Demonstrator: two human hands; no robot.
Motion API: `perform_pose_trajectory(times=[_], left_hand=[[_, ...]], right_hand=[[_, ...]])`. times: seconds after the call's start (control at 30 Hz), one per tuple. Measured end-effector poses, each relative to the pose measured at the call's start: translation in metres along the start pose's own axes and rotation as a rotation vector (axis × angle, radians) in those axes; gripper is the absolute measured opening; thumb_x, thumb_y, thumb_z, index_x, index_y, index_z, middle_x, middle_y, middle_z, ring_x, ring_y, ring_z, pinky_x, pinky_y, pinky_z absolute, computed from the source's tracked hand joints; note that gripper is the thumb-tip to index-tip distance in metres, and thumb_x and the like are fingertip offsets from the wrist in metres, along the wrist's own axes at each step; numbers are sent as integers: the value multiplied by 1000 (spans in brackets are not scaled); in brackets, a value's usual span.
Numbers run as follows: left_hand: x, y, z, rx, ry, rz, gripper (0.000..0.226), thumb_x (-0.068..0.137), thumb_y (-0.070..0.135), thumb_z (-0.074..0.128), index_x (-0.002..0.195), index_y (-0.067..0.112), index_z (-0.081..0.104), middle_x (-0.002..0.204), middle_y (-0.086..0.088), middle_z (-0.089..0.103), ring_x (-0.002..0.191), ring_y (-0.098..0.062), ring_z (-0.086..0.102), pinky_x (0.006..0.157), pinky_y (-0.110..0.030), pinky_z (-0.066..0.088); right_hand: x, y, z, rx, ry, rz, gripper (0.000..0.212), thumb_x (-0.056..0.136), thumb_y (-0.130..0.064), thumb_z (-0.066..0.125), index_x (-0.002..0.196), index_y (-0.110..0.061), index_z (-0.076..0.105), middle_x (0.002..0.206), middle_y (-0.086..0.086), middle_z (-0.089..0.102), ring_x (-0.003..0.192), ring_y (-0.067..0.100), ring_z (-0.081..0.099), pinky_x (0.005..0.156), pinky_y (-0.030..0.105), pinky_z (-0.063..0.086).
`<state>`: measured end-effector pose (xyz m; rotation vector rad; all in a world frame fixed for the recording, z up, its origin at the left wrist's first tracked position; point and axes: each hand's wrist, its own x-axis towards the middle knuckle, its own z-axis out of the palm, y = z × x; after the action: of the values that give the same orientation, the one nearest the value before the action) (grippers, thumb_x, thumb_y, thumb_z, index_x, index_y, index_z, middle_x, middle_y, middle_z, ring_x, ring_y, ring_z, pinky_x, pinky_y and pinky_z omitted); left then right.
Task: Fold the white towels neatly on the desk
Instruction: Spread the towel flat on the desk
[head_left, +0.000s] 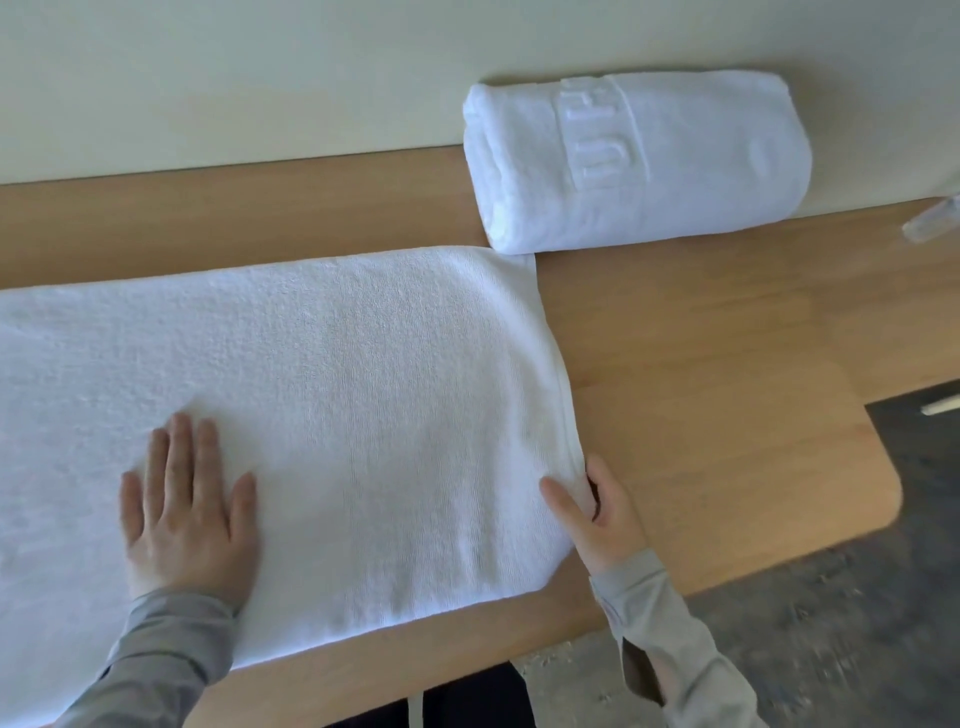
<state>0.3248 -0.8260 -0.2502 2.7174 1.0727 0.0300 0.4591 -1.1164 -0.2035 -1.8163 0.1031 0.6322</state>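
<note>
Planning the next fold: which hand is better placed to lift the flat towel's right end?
Probably the right hand: its fingers pinch that edge, while the left hand lies flat, pinning the towel.

A: How many towels?
B: Two, both white: one flat towel (337, 389) from the centre out to 9 o'clock, one folded towel (639, 161) at 1 o'clock.
A: Hands?
B: Two: the left hand (187, 499) at 8 o'clock, the right hand (602, 514) at 5 o'clock.
A: Sleeves?
B: Two, grey: the left sleeve (156, 654) at 8 o'clock, the right sleeve (670, 639) at 5 o'clock.
A: Desks?
B: One wooden desk (727, 364).
A: Anything more?
B: One small clear object (935, 218) near 3 o'clock; I cannot tell what it is.
</note>
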Motion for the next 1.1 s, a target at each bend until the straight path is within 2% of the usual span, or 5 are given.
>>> perform_pose_trajectory(times=[0.17, 0.53, 0.77, 0.9, 1.1], left_hand=[[0, 1, -1, 3, -16, -3, 69, 89, 46, 18, 149, 13, 22, 157, -7, 16, 146, -22, 11, 118, -44, 5], [1, -7, 8, -4, 38, 21, 66, 90, 46, 21, 148, 14, 24, 156, -9, 20, 145, -25, 15, 116, -42, 4], [2, -12, 11, 4, 67, 35, 65, 91, 45, 22, 147, 13, 25, 155, -10, 23, 144, -25, 18, 116, -44, 7], [1, -8, 9, 12, 60, 26, 66, 91, 46, 20, 147, 12, 26, 155, -9, 23, 144, -25, 17, 116, -45, 7], [1, -9, 9, 3, 76, 42, 65, 91, 44, 23, 147, 11, 28, 154, -11, 25, 143, -27, 21, 115, -44, 8]], right_hand=[[4, -3, -13, -308, -31, 95, 17, 81, -27, 70, 93, -26, 59, 103, 0, 56, 92, 15, 58, 81, 30, 51], [-9, 10, -19, -320, -56, 116, 14, 90, -31, 57, 93, -17, 57, 81, 0, 63, 68, 8, 61, 51, 17, 46], [-8, 34, -12, -699, 272, 40, 36, 78, -41, 70, 83, -8, 55, 79, 8, 60, 70, 25, 57, 56, 27, 40], [-22, 32, 12, -913, 562, -374, 42, 87, -38, 54, 104, 0, 60, 100, 15, 62, 90, 27, 56, 69, 35, 49], [-42, 21, 143, -1064, -106, -790, 52, 96, -36, 28, 142, -13, 34, 153, 3, 29, 145, 19, 14, 114, 45, 18]])
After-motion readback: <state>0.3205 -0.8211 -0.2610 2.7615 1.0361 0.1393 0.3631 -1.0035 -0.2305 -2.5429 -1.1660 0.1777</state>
